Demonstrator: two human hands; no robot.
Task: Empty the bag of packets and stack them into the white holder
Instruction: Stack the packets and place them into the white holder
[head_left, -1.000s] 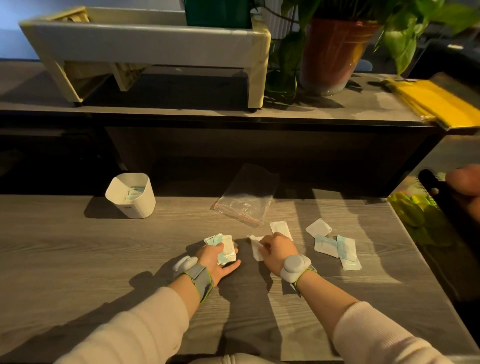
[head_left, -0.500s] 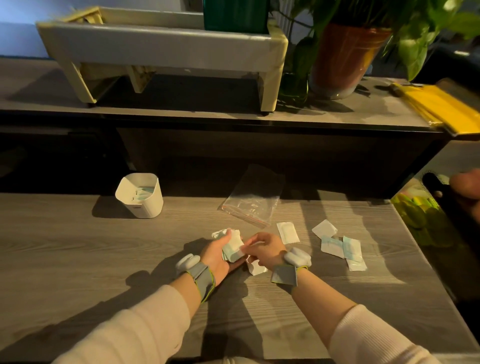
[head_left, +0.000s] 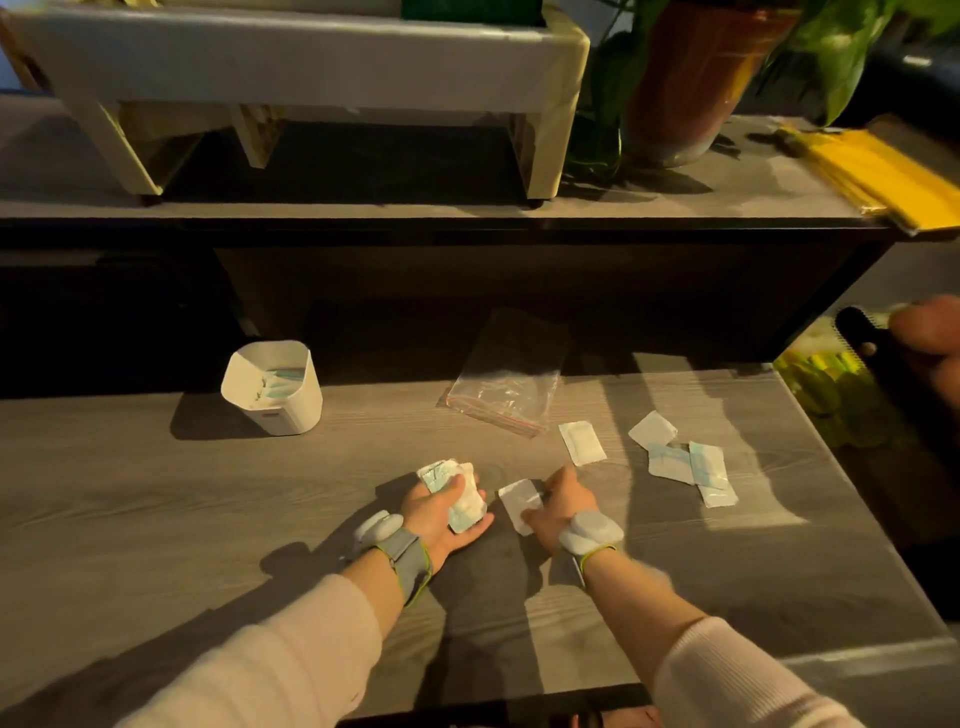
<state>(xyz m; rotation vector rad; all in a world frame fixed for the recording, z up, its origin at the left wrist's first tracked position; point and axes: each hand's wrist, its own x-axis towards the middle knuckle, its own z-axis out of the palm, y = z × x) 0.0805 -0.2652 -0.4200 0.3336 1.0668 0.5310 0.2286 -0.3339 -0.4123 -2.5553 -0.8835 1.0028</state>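
A person's left hand (head_left: 441, 514) cupped a stack of packets (head_left: 457, 491), fingers curled round it and thumb pressed on top. The right hand (head_left: 558, 506), fingers loosely spread, touched a single packet (head_left: 519, 503) lying flat on the table (head_left: 156, 493). Loose packets (head_left: 685, 462) lay beyond the right fingertips, the clear bag (head_left: 506, 384) farther ahead, and the white holder (head_left: 272, 395) well beyond the left fingers.

single head cam, wide-angle, facing fwd & down, close over desk (head_left: 156, 493)
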